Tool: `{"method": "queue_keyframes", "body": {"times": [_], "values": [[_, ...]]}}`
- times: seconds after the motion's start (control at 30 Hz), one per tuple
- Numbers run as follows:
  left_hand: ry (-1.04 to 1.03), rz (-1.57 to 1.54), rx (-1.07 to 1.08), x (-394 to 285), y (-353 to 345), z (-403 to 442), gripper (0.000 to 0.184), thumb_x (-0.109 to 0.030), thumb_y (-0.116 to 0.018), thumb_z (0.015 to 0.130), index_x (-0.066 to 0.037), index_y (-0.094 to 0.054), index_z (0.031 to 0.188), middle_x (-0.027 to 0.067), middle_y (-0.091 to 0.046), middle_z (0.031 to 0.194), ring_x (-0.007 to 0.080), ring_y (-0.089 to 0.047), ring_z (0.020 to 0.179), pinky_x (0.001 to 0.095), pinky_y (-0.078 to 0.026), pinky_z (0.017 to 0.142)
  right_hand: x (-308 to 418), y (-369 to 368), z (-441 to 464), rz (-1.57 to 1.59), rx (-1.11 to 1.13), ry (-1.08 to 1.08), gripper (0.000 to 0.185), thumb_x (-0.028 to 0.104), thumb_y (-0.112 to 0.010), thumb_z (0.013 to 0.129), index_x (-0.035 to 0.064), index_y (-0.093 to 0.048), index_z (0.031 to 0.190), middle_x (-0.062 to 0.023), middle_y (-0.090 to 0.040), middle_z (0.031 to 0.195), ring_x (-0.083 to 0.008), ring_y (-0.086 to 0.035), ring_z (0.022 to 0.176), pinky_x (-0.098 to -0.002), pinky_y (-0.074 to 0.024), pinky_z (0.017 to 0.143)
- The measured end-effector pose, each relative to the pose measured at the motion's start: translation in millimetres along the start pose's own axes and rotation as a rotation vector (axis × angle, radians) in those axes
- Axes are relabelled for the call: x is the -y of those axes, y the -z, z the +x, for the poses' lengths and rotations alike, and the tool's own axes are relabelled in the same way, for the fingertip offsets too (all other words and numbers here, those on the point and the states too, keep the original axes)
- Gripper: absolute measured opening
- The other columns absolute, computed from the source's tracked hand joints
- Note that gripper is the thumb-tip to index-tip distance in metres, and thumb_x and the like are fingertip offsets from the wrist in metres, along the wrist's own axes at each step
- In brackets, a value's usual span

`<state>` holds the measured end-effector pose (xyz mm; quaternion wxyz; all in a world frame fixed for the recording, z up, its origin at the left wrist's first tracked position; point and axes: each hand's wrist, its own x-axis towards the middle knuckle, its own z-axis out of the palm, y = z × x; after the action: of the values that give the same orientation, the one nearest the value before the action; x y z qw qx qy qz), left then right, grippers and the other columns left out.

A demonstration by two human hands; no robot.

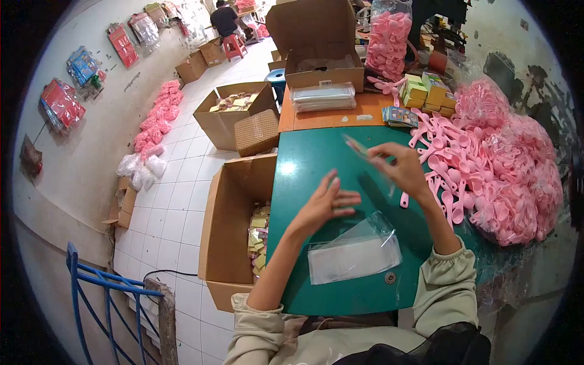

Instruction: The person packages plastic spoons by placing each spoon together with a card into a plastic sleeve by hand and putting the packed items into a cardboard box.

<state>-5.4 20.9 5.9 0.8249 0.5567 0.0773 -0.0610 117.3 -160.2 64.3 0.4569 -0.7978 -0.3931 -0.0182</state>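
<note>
In the head view, the right grip [399,169] is narrow, pinching a thin, blurred packet [356,146] above the green surface [298,164]. The left grip [327,202] is wide, fingers spread, holding nothing, near the packet but apart from it. Clear bags [356,258] lie on the surface, nearer the person than both grips. Loose pink spoons [447,146] lie to the right, and cards [399,117] sit beyond the right grip. A carton [228,207] stands open beside the surface, on the left

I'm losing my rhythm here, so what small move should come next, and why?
Probably bring the open left hand over to steady the thin, blurred item: the right hand seems to pinch it alone, and the left looks empty.
</note>
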Motion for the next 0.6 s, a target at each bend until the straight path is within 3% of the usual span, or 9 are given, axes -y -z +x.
{"method": "queue_keyframes", "body": {"times": [0.03, 0.07, 0.1, 0.13, 0.2, 0.27, 0.37, 0.6], "values": [[0.107, -0.184, 0.066, 6, -3, -7, 0.064, -0.03, -0.044, 0.095, -0.014, -0.005, 0.143, 0.0232, -0.05, 0.12, 0.0276, -0.055, 0.108, 0.0364, -0.049, 0.086, -3, -5, -2, -0.014, 0.102, 0.08, 0.028, 0.014, -0.067, 0.076, 0.0027, -0.063, 0.101, -0.0112, -0.063, 0.094, -0.0201, -0.062, 0.079, -0.03, -0.0488, 0.071], [0.073, -0.065, 0.058, 14, -1, -8, 0.065, -0.029, -0.038, 0.097, -0.015, 0.005, 0.142, 0.0251, -0.052, 0.117, 0.0301, -0.055, 0.108, 0.0376, -0.05, 0.086, -10, -14, -4, -0.026, 0.207, 0.159, 0.031, 0.013, -0.067, 0.075, 0.0041, -0.062, 0.104, -0.0108, -0.062, 0.098, -0.0196, -0.062, 0.082, -0.0299, -0.0485, 0.073], [0.066, -0.038, 0.06, 20, 4, -9, 0.064, -0.026, -0.038, 0.097, -0.015, 0.006, 0.142, 0.0242, -0.053, 0.115, 0.0294, -0.057, 0.106, 0.0373, -0.051, 0.084, -11, -20, -8, -0.036, 0.315, 0.238, 0.034, 0.013, -0.068, 0.074, 0.0055, -0.062, 0.107, -0.0103, -0.061, 0.102, -0.019, -0.061, 0.085, -0.0299, -0.0481, 0.074], [0.056, -0.009, 0.062, 24, 10, -9, 0.064, -0.024, -0.038, 0.097, -0.015, 0.007, 0.142, 0.0233, -0.053, 0.114, 0.0288, -0.058, 0.103, 0.0369, -0.052, 0.083, -8, -24, -10, -0.053, 0.392, 0.169, 0.032, 0.011, -0.067, 0.074, 0.0061, -0.061, 0.104, -0.0126, -0.057, 0.106, -0.0238, -0.058, 0.09, -0.0331, -0.0468, 0.078], [0.062, 0.071, 0.055, 19, 14, -11, 0.06, -0.014, -0.036, 0.097, -0.014, 0.004, 0.142, 0.0221, -0.055, 0.112, 0.0268, -0.06, 0.099, 0.0363, -0.053, 0.082, -7, -32, -15, -0.142, 0.419, 0.213, 0.027, 0.01, -0.067, 0.073, 0.0051, -0.061, 0.099, -0.0129, -0.056, 0.098, -0.0255, -0.057, 0.089, -0.0346, -0.0465, 0.077], [0.051, 0.103, 0.086, 18, 17, -11, 0.061, -0.014, -0.039, 0.096, -0.015, 0.001, 0.142, 0.0222, -0.055, 0.112, 0.0266, -0.061, 0.098, 0.0356, -0.053, 0.082, -7, -39, -21, -0.167, 0.446, 0.238, 0.019, 0.009, -0.067, 0.072, 0.0043, -0.06, 0.089, -0.0124, -0.054, 0.088, -0.0283, -0.054, 0.088, -0.0365, -0.0456, 0.075], [0.052, 0.115, 0.065, 16, 15, -13, 0.059, -0.009, -0.038, 0.095, -0.014, -0.003, 0.142, 0.0198, -0.057, 0.107, 0.0246, -0.062, 0.094, 0.0342, -0.054, 0.08, -3, -38, -22, -0.189, 0.629, 0.229, 0.017, 0.009, -0.067, 0.071, 0.0049, -0.06, 0.086, -0.0112, -0.054, 0.087, -0.0276, -0.055, 0.085, -0.0365, -0.0453, 0.072], [0.047, 0.121, 0.053, 15, 13, -16, 0.061, -0.005, -0.044, 0.093, -0.014, -0.009, 0.142, 0.0136, -0.059, 0.095, 0.022, -0.063, 0.09, 0.0333, -0.054, 0.081, 5, -52, -30, -0.211, 0.585, 0.241, 0.011, 0.013, -0.067, 0.071, 0.0063, -0.06, 0.075, -0.0117, -0.056, 0.083, -0.0295, -0.056, 0.083, -0.0391, -0.0453, 0.072]]}}
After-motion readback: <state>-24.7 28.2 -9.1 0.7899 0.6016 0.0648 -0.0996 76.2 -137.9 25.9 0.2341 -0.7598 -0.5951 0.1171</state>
